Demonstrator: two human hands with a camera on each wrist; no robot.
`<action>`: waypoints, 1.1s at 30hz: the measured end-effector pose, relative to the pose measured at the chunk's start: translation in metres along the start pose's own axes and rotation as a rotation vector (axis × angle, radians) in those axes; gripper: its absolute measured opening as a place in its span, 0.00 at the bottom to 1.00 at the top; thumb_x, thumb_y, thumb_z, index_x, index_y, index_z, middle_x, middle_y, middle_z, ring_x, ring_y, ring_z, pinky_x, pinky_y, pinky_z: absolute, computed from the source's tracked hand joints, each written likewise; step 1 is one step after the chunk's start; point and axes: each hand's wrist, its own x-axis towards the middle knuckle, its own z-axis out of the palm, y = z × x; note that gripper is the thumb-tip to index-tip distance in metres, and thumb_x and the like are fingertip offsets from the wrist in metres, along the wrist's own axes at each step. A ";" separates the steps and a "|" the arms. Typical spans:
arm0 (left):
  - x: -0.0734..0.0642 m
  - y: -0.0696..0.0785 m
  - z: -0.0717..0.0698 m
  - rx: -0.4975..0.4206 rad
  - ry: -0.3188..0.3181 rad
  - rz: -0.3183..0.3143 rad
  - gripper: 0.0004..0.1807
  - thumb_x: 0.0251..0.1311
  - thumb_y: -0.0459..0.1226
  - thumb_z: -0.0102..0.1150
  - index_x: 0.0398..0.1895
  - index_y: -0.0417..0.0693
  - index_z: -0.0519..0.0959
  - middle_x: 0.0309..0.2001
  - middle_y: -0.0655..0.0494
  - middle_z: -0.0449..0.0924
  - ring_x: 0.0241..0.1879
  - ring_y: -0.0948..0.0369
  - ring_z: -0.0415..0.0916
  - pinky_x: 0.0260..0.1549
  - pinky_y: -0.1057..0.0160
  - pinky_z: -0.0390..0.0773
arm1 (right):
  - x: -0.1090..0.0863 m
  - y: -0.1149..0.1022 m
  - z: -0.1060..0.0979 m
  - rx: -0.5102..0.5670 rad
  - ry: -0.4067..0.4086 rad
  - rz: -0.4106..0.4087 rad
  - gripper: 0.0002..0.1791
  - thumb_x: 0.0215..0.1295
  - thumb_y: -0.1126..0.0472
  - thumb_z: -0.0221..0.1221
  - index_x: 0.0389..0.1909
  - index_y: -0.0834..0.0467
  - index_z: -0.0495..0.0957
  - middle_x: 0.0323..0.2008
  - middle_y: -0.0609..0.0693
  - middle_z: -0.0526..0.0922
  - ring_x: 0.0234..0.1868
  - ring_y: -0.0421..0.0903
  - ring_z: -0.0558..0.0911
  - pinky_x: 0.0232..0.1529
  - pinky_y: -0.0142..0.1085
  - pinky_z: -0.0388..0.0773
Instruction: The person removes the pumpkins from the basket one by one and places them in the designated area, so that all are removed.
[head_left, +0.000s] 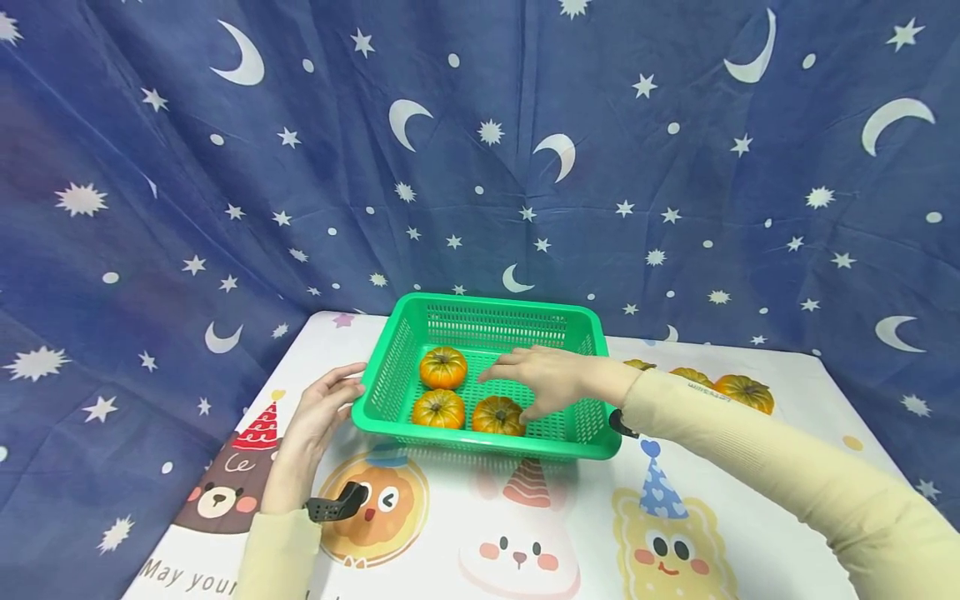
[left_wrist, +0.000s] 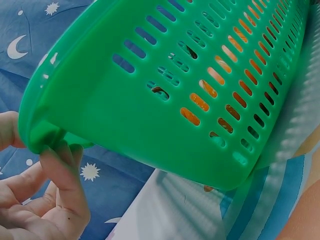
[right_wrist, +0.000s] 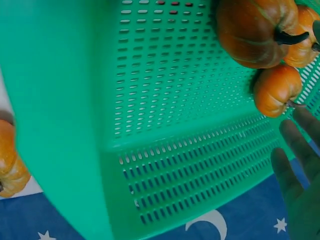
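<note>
A green plastic basket (head_left: 495,447) with slotted walls sits on the table. Inside it lie three small orange pumpkins: one toward the back left (head_left: 442,367), one at the front left (head_left: 438,409) and one at the front middle (head_left: 497,416). My left hand (head_left: 318,417) holds the basket's left rim, its fingers bent under the lip in the left wrist view. Over the basket reaches my right hand (head_left: 546,377), its fingers spread and extended. Its thumb is by the front middle pumpkin; whether they touch I cannot tell. Nothing is gripped in the right wrist view.
More pumpkins (head_left: 744,392) lie on the table right of the basket, partly hidden behind my right forearm. A white tablecloth (head_left: 442,533) with cartoon animals covers the table. A blue curtain (head_left: 480,242) with moons and stars hangs behind and to the left.
</note>
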 end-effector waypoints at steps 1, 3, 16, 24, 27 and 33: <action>0.000 0.000 0.000 -0.001 -0.001 -0.001 0.23 0.63 0.29 0.53 0.62 0.37 0.68 0.32 0.69 0.77 0.36 0.72 0.75 0.39 0.71 0.77 | 0.002 0.000 0.001 0.006 -0.017 0.000 0.41 0.53 0.55 0.68 0.68 0.42 0.62 0.66 0.44 0.69 0.70 0.48 0.66 0.69 0.49 0.63; -0.001 0.000 0.001 -0.001 -0.001 -0.003 0.23 0.63 0.29 0.53 0.62 0.37 0.68 0.32 0.69 0.77 0.36 0.72 0.75 0.38 0.71 0.77 | 0.006 0.001 0.004 0.014 -0.047 -0.001 0.41 0.53 0.55 0.69 0.68 0.41 0.62 0.67 0.44 0.68 0.70 0.48 0.65 0.69 0.48 0.63; -0.001 0.000 0.000 -0.001 0.005 -0.009 0.25 0.63 0.29 0.53 0.64 0.36 0.66 0.33 0.69 0.77 0.36 0.72 0.76 0.38 0.71 0.77 | 0.024 0.003 0.015 0.070 -0.184 0.028 0.47 0.50 0.58 0.71 0.70 0.37 0.58 0.67 0.45 0.67 0.67 0.46 0.68 0.64 0.44 0.69; -0.001 0.001 0.000 0.004 0.003 0.001 0.24 0.63 0.29 0.53 0.63 0.36 0.67 0.33 0.69 0.78 0.36 0.72 0.76 0.39 0.70 0.76 | 0.032 0.001 0.022 0.065 -0.252 0.024 0.48 0.50 0.60 0.71 0.70 0.36 0.58 0.65 0.43 0.67 0.53 0.42 0.74 0.50 0.37 0.76; -0.001 0.001 0.001 0.006 0.004 -0.002 0.24 0.63 0.29 0.54 0.63 0.36 0.66 0.33 0.69 0.78 0.36 0.72 0.76 0.39 0.70 0.76 | 0.033 0.003 0.025 0.069 -0.259 0.028 0.48 0.50 0.62 0.71 0.70 0.37 0.58 0.64 0.43 0.68 0.49 0.41 0.75 0.47 0.36 0.76; -0.001 0.001 0.001 0.006 0.004 -0.011 0.25 0.63 0.30 0.54 0.64 0.37 0.66 0.33 0.68 0.77 0.36 0.72 0.75 0.39 0.70 0.76 | 0.037 0.005 0.030 0.090 -0.277 0.044 0.48 0.51 0.65 0.70 0.70 0.34 0.58 0.65 0.42 0.66 0.41 0.41 0.75 0.36 0.32 0.75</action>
